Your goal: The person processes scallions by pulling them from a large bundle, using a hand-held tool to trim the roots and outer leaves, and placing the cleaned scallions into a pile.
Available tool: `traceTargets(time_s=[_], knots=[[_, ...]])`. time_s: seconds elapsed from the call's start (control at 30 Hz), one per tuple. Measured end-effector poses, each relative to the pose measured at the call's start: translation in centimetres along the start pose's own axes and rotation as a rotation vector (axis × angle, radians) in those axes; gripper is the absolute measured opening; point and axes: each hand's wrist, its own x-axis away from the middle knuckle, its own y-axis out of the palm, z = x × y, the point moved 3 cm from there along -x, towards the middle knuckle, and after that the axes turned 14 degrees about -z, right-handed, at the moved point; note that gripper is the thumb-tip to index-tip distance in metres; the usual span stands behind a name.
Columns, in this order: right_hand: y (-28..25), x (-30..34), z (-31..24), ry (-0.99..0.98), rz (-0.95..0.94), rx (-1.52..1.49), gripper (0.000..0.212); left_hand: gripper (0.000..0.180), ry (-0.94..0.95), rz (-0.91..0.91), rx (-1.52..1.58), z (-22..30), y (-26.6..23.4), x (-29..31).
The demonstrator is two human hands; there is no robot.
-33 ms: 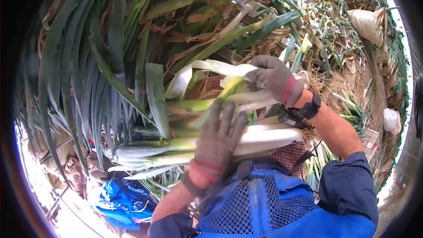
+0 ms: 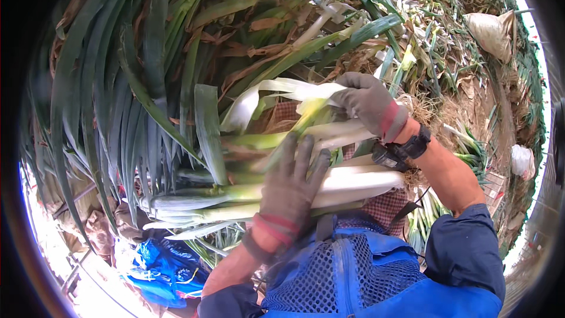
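Observation:
Several leeks (image 2: 365, 181) with white shanks and green tops lie across my lap. My left hand (image 2: 291, 185), in a grey glove with a red cuff, rests flat over them, its fingers stretched out and apart. Farther to the right, my gloved right hand (image 2: 366, 103) is closed on a pale leek leaf (image 2: 294, 87). That leaf arches away from the stalks toward the left. Just below this hand is a small black object (image 2: 388, 158) by the wrist; its kind is unclear.
A large heap of untrimmed leeks (image 2: 129, 82) fills the left side. Leaf trimmings (image 2: 424, 29) cover the ground at the far right, near a pale sack (image 2: 493, 34). More leeks (image 2: 428, 219) lie by my right elbow. Blue plastic bags (image 2: 156, 271) lie at lower left.

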Motion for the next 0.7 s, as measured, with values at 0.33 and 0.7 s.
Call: traceTargets(time_s=[0.33,0.7], knots=[[0.9,2.7,-3.8,-0.05,-0.047,-0.192,0.021,0.064,0.138,0.08,0.037,1.0,-1.8,-1.3],[-11.2,5.3,-15.0,-0.161,0.199,0.797,0.026,0.076,0.123,0.0,0.239,0.9,-2.2,-3.7]])
